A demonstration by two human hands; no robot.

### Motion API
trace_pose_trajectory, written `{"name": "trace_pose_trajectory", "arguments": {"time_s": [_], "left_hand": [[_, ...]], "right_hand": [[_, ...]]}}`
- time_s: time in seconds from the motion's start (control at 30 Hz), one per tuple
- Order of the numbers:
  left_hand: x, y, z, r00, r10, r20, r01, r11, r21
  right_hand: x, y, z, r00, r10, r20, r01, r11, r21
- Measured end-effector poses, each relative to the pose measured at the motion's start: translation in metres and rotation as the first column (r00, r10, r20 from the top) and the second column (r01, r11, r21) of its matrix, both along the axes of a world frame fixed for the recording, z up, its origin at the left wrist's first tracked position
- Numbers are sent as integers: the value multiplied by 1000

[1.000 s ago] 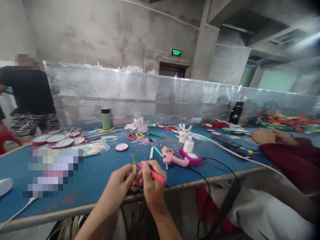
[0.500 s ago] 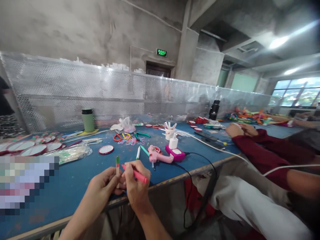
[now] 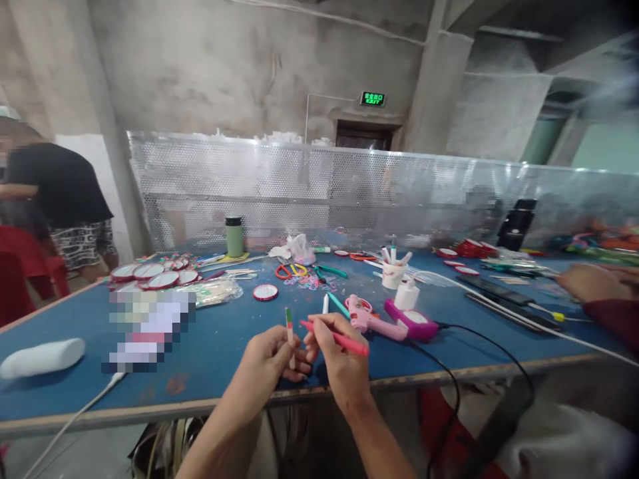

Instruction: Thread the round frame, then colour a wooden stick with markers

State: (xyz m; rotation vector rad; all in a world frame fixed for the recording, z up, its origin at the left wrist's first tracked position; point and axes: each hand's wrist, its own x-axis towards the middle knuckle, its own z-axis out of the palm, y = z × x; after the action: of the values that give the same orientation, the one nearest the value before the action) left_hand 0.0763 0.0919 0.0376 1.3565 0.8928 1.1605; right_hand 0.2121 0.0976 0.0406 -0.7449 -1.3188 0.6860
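My left hand (image 3: 269, 359) pinches a thin craft stick (image 3: 289, 332) upright over the front edge of the blue table (image 3: 210, 346); the stick is coloured green at the top and red below. My right hand (image 3: 337, 362) grips a red marker pen (image 3: 339, 339), its tip pointing left toward the stick. A pink glue gun (image 3: 372, 319) lies just behind my right hand on a magenta stand.
Round red-rimmed mirrors (image 3: 150, 274), scissors (image 3: 289, 271), a green flask (image 3: 234, 236), a cup of pens (image 3: 393, 273) and a white roll (image 3: 42, 357) lie on the table. A perforated metal screen (image 3: 349, 193) backs it. A person stands at left (image 3: 60, 193); another person's sleeve (image 3: 612, 316) rests at right.
The view has swung back to the left, bringing the standing person into sight again. My hands keep the same hold on the stick and marker.
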Motion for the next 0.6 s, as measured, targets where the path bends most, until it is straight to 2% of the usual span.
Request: {"name": "trace_pose_trajectory", "arguments": {"time_s": [0.2, 0.4, 0.6], "left_hand": [[2, 3, -3, 1000, 20, -3, -20, 999, 39], [2, 2, -1, 1000, 20, 17, -21, 999, 38], [1, 3, -1, 1000, -4, 13, 3, 999, 45]], "right_hand": [[-1, -1, -2, 996, 4, 92, -6, 1000, 18], [-1, -1, -9, 982, -134, 133, 122, 988, 100], [-4, -1, -10, 974, -128, 188, 106, 987, 123]]}}
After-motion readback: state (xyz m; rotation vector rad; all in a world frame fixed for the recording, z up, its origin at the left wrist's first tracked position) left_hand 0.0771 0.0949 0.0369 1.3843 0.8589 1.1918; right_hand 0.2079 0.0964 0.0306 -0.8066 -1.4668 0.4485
